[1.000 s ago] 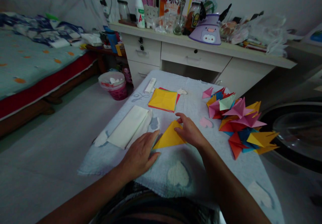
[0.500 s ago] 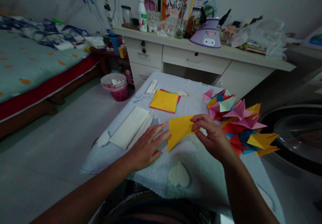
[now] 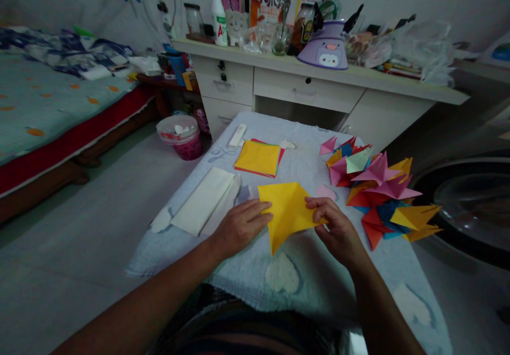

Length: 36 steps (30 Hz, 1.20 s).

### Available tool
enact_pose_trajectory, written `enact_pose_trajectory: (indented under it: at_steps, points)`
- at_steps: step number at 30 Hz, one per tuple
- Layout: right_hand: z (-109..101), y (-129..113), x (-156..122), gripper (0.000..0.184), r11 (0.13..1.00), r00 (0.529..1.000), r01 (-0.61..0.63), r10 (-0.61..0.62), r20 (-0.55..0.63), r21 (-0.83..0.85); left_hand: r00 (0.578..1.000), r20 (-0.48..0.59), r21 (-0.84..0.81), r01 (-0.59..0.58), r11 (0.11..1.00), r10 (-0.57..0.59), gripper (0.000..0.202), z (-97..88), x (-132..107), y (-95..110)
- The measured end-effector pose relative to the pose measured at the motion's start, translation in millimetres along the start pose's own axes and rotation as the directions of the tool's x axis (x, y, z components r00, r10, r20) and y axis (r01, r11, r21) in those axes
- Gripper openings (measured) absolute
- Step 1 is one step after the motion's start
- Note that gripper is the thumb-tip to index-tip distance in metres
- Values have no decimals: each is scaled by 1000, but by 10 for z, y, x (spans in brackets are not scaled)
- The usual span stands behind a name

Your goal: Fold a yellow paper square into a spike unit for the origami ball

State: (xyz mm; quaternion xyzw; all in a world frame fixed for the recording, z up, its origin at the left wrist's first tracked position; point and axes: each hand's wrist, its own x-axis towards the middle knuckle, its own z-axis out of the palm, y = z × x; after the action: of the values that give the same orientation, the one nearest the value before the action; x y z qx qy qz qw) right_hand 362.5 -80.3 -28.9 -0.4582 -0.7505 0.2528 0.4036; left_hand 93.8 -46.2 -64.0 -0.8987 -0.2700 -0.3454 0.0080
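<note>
A yellow sheet of origami paper (image 3: pixel 287 210) with a crease down its middle is spread between my two hands above the cloth. My left hand (image 3: pixel 245 225) pinches its left edge between thumb and fingers. On the opposite side, my right hand (image 3: pixel 332 225) grips the right edge, its fingers curled over the paper. Beyond them lies a stack of coloured square paper (image 3: pixel 258 158), yellow on top. To the right, a pile of folded paper pieces (image 3: pixel 378 185) in pink, red, blue and yellow is heaped on the table.
The cloth-covered table (image 3: pixel 281 280) carries a folded white cloth or paper (image 3: pixel 205 201) at left and a small white box (image 3: pixel 238 135). A white desk (image 3: pixel 295 86) stands behind. A pink bucket (image 3: pixel 183 137) is on the floor, a round-doored machine (image 3: pixel 478 211) at right.
My left hand has closed on the paper's left edge, where it was apart with fingers spread. The yellow sheet has opened wider, and my right hand has moved slightly right and down.
</note>
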Motion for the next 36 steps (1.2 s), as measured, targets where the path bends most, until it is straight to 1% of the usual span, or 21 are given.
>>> enact_pose_trajectory:
  at_steps: [3,5,7,9,11,14,16,19,22,25,29,32,36]
  points:
    - [46,116,-103,24,989,999,6,-1,37,-145,999,19,75,-53,996,51,20,27,-24,38]
    - [112,195,-167,35,965,995,3,23,96,-261,996,54,101,-69,992,64,19,50,-52,61]
    - [191,247,-217,40,920,991,34,20,133,-390,993,112,108,-60,992,48,19,79,-81,77]
    - [263,260,-245,42,856,990,30,47,135,-517,984,175,107,-36,994,17,19,109,-102,87]
    - [310,242,-253,42,826,984,27,76,159,-562,973,229,108,-8,994,-17,19,130,-111,95]
    - [334,207,-247,38,852,972,37,90,216,-522,961,260,117,66,991,-94,18,132,-89,113]
    - [337,208,-248,34,873,973,38,79,217,-486,949,270,117,134,984,-162,23,123,-50,123]
    - [353,252,-264,32,896,986,33,44,162,-442,921,315,83,214,973,-229,31,124,27,116]
    - [380,315,-285,29,914,995,24,18,98,-405,906,344,36,251,967,-248,29,164,85,81]
    - [391,361,-292,24,922,999,-17,34,38,-388,901,335,-6,294,956,-275,27,228,100,40]
    - [365,376,-276,19,916,993,-119,115,-34,-384,903,282,-97,362,927,-324,20,301,83,-8]
    - [340,355,-260,16,918,985,-174,161,-65,-355,898,256,-144,401,905,-358,8,317,80,-39]
    - [327,320,-254,16,922,977,-210,189,-95,-326,882,248,-154,445,882,-401,8,301,88,-68]
